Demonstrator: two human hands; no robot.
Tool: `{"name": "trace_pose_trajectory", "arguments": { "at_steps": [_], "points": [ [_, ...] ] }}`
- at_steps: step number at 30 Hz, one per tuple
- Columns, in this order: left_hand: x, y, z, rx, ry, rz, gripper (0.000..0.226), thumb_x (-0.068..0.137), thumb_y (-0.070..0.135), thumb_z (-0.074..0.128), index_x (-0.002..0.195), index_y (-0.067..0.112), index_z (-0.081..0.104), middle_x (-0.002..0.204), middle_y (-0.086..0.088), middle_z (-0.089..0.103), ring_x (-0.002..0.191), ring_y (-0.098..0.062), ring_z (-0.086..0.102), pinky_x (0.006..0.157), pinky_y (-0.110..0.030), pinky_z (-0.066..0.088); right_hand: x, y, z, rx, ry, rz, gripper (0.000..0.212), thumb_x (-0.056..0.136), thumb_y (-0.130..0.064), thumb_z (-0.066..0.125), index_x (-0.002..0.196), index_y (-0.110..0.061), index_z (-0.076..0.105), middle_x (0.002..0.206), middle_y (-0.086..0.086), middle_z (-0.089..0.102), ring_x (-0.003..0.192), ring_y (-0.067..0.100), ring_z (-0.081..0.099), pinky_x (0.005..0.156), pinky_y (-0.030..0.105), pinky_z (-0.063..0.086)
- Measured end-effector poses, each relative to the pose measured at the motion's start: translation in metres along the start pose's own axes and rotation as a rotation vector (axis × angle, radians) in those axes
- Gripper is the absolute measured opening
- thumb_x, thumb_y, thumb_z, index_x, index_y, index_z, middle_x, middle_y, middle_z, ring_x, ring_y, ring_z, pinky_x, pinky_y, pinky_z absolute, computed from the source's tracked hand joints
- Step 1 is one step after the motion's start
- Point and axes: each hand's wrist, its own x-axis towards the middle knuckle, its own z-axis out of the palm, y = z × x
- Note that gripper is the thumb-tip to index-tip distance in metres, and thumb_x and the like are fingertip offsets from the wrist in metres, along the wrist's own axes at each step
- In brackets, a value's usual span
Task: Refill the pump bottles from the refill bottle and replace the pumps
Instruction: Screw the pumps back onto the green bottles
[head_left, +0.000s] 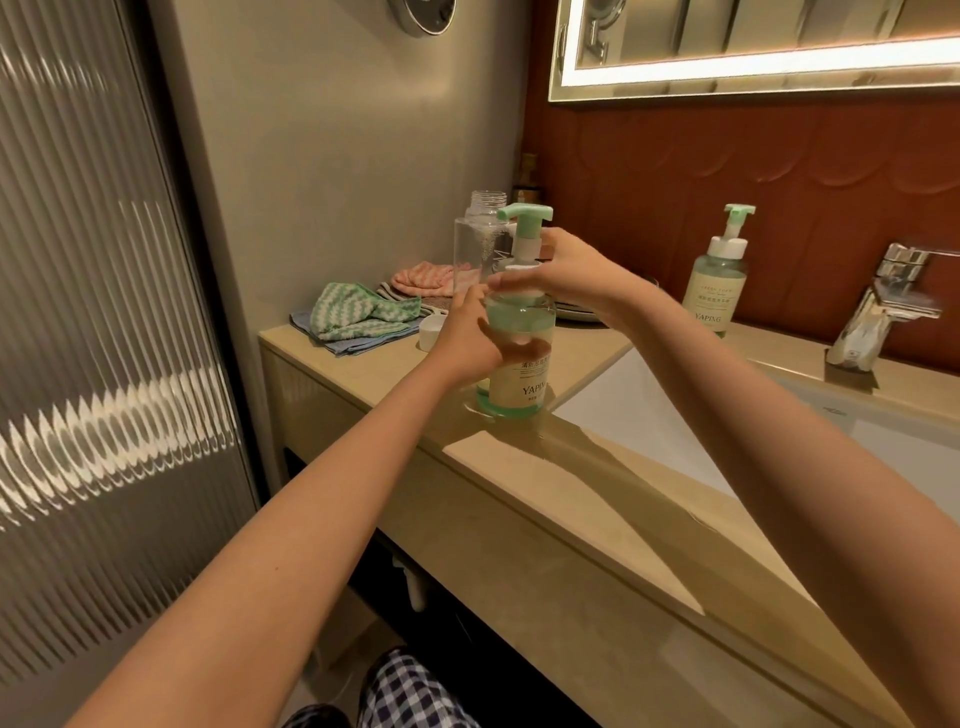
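Note:
A green pump bottle (519, 374) with a cream label stands on the beige counter (395, 374), left of the sink. My left hand (467, 338) wraps its body from the left. My right hand (561, 270) grips the white collar of its pump (524, 218), which sits in the neck. Just behind stands a clear refill bottle (478, 244) with no cap, mostly see-through. Its white cap (431, 331) lies on the counter beside my left hand. A second green pump bottle (719, 280), pump on, stands at the back near the faucet.
Folded cloths (358, 317) lie at the counter's back left corner. A white sink basin (675, 431) opens to the right, with a chrome faucet (878, 317) behind it. A ribbed glass door (104, 338) stands on the left. A lit mirror (753, 47) hangs above.

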Motion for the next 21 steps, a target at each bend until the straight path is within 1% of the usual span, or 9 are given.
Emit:
{"name": "trace_pose_trajectory", "arguments": {
  "at_steps": [1, 3, 5, 8, 11, 14, 16, 18, 21],
  "points": [
    [0.001, -0.001, 0.000, 0.000, 0.004, -0.003, 0.102, 0.056, 0.046, 0.084, 0.139, 0.019, 0.032, 0.145, -0.005, 0.032, 0.133, -0.024, 0.033, 0.109, -0.048, 0.033, -0.003, -0.002, -0.002, 0.108, -0.051, -0.005, 0.032, 0.080, -0.021, 0.070, 0.106, -0.013, 0.052, 0.098, -0.002, 0.059, 0.090, 0.010, 0.057, 0.069, 0.016, 0.042],
    [0.003, -0.002, -0.001, 0.000, 0.006, -0.023, 0.097, 0.059, 0.039, 0.084, 0.139, 0.018, 0.033, 0.142, -0.004, 0.034, 0.130, -0.022, 0.036, 0.108, -0.043, 0.035, -0.005, -0.004, -0.005, 0.150, -0.040, 0.011, 0.026, 0.083, -0.002, 0.063, 0.107, -0.008, 0.056, 0.103, 0.004, 0.061, 0.091, 0.013, 0.055, 0.074, 0.018, 0.042],
    [0.004, -0.003, 0.000, 0.004, 0.003, -0.020, 0.094, 0.062, 0.036, 0.084, 0.138, 0.016, 0.033, 0.141, -0.004, 0.034, 0.129, -0.021, 0.037, 0.106, -0.041, 0.037, -0.001, -0.002, -0.006, 0.066, 0.053, 0.026, 0.032, 0.079, -0.008, 0.070, 0.110, -0.005, 0.062, 0.107, 0.008, 0.064, 0.091, 0.015, 0.057, 0.069, 0.018, 0.043],
    [0.005, -0.003, 0.000, 0.010, 0.011, -0.024, 0.093, 0.064, 0.035, 0.083, 0.139, 0.013, 0.033, 0.145, -0.006, 0.031, 0.131, -0.023, 0.035, 0.106, -0.042, 0.038, 0.001, -0.002, 0.000, -0.112, 0.158, 0.006, 0.038, 0.070, -0.030, 0.079, 0.098, -0.007, 0.066, 0.089, 0.001, 0.065, 0.077, 0.011, 0.060, 0.058, 0.017, 0.045],
    [0.004, -0.003, 0.000, 0.006, 0.007, -0.017, 0.100, 0.055, 0.045, 0.084, 0.137, 0.016, 0.035, 0.143, -0.006, 0.035, 0.130, -0.024, 0.039, 0.104, -0.046, 0.040, -0.002, -0.001, 0.005, -0.200, 0.217, -0.037, 0.052, 0.069, -0.043, 0.077, 0.102, -0.006, 0.061, 0.090, 0.004, 0.062, 0.079, 0.013, 0.059, 0.067, 0.026, 0.050],
    [0.004, -0.004, 0.000, 0.009, 0.014, -0.009, 0.095, 0.058, 0.044, 0.083, 0.135, 0.015, 0.035, 0.138, -0.005, 0.039, 0.126, -0.022, 0.040, 0.103, -0.041, 0.040, -0.009, -0.006, -0.001, 0.039, -0.009, -0.017, 0.029, 0.082, -0.029, 0.068, 0.105, -0.014, 0.057, 0.094, -0.005, 0.061, 0.089, 0.009, 0.059, 0.070, 0.016, 0.047],
    [0.007, -0.006, 0.001, 0.019, 0.027, -0.015, 0.092, 0.062, 0.039, 0.083, 0.136, 0.013, 0.034, 0.138, -0.006, 0.037, 0.125, -0.021, 0.040, 0.101, -0.037, 0.039, -0.010, -0.007, -0.009, 0.091, -0.072, -0.018, 0.028, 0.087, -0.013, 0.062, 0.114, -0.009, 0.057, 0.102, -0.002, 0.062, 0.091, 0.008, 0.058, 0.071, 0.012, 0.044],
    [0.007, -0.006, 0.001, 0.023, 0.032, 0.007, 0.095, 0.062, 0.038, 0.083, 0.138, 0.013, 0.032, 0.140, -0.006, 0.036, 0.126, -0.021, 0.039, 0.100, -0.036, 0.038, -0.008, -0.005, -0.012, -0.050, 0.039, -0.036, 0.036, 0.082, -0.014, 0.068, 0.116, -0.004, 0.061, 0.110, 0.006, 0.065, 0.100, 0.017, 0.061, 0.077, 0.022, 0.047],
    [0.006, -0.005, 0.000, 0.014, 0.033, 0.009, 0.094, 0.063, 0.036, 0.083, 0.139, 0.016, 0.031, 0.143, -0.005, 0.033, 0.130, -0.021, 0.035, 0.105, -0.039, 0.037, -0.003, -0.002, -0.002, -0.242, 0.216, -0.046, 0.056, 0.070, -0.037, 0.078, 0.109, 0.000, 0.062, 0.105, 0.011, 0.065, 0.095, 0.024, 0.061, 0.074, 0.032, 0.053]
  ]
}}
